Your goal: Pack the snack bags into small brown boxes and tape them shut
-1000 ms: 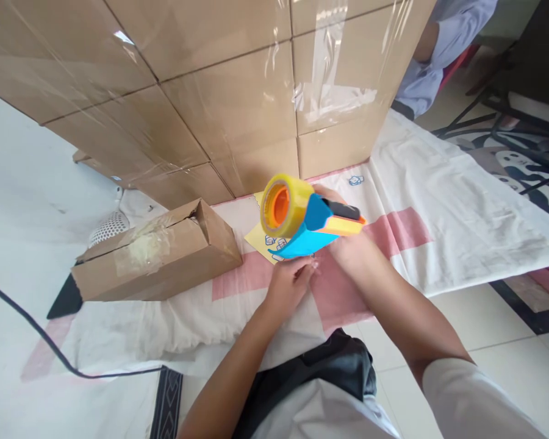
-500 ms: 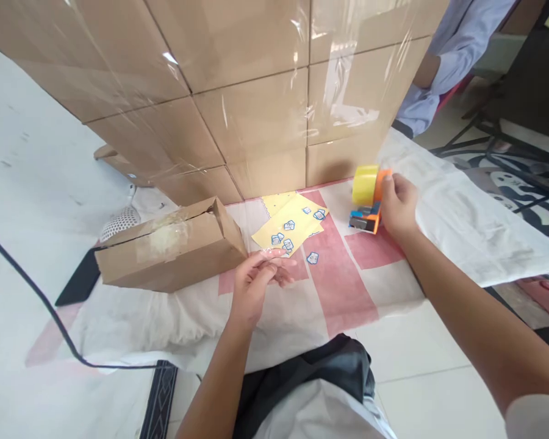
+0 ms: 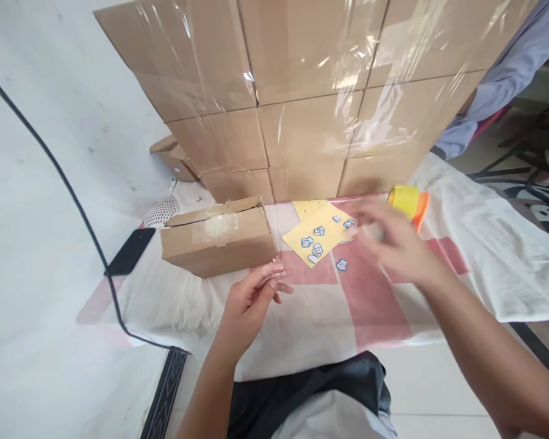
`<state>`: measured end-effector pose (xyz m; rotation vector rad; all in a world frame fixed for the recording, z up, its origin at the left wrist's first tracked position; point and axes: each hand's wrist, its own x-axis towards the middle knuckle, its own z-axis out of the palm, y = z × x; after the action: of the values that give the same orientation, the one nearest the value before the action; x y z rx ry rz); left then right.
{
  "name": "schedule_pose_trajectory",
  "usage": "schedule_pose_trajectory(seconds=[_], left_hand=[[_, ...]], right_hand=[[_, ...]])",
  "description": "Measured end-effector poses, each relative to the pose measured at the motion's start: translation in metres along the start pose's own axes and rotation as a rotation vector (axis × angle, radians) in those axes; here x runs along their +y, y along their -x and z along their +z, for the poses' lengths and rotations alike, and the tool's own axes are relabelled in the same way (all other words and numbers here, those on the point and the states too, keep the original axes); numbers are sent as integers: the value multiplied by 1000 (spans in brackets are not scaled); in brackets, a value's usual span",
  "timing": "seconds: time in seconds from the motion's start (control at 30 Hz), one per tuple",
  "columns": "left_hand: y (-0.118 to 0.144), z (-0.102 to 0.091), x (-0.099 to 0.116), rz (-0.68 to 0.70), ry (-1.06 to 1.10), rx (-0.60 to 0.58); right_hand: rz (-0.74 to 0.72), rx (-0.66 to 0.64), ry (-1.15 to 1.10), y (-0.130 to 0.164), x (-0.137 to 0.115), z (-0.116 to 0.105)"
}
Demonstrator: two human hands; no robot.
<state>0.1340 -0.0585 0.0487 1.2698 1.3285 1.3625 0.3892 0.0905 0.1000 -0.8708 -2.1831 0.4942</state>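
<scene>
Lifted off the tape dispenser (image 3: 409, 204) since half a second ago: right hand (image 3: 393, 241), now drawn back toward 6 o'clock and smeared by motion, fingers too blurred to count, grip loose and holding nothing as far as can be told. Left standing on the cloth (image 3: 485, 256), dispenser at about 1 o'clock of that hand, just beyond the fingertips, partly hidden behind them; only the yellow roll and an orange edge showing.

Nearest, at 6 o'clock: left hand (image 3: 251, 299), palm up, fingers half curled, thumb and fingertips close together; whether something thin sits pinched there, impossible to tell. Beyond it at 11 o'clock, one small cardboard box (image 3: 217, 238) lying on its side, taped on top. At 1 o'clock of the left hand, two yellow sheets (image 3: 322, 228) overlapping, with small blue-and-white stickers (image 3: 341, 264) on and beside them, about seven, some blurred. Dark flat object (image 3: 130, 251) at 9 o'clock, partly under a black cable (image 3: 73, 195).

Farthest: wrapped stack of cartons (image 3: 302, 79), cut off at the top edge. Another person's sleeve (image 3: 507, 79) at 2 o'clock, mostly hidden behind the stack.
</scene>
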Motion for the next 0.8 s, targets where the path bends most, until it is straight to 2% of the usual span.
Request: schedule_pose_trajectory(seconds=[0.03,0.07,0.13,0.17,0.23,0.37,0.5,0.6,0.7,0.8], left_hand=[[3,-4,3,9,-42,-17],[6,-7,7,15,-89,-31],[12,-13,15,-5,-184,-29],[15,-15,18,-28,-219,-5],[18,-19,22,-97,-238,67],[22,-26,23,-203,-162,178],[22,-31,24,-265,-299,299],[19,-38,26,-239,-364,350],[22,-60,29,-146,-455,342],[39,-101,32,-23,-712,368]], right_hand=[[-157,-202,-43,-10,-24,16],[-288,-329,-45,-20,-46,31],[-506,-442,-11,-38,-78,58],[-596,-449,31,-44,-88,69],[-755,-403,142,-52,-97,85],[-999,-218,351,-54,-97,101],[-1078,-94,391,-54,-99,112],[-1100,-3,363,-56,-103,122],[-1128,42,334,-58,-107,127],[-1118,71,239,-62,-107,123]])
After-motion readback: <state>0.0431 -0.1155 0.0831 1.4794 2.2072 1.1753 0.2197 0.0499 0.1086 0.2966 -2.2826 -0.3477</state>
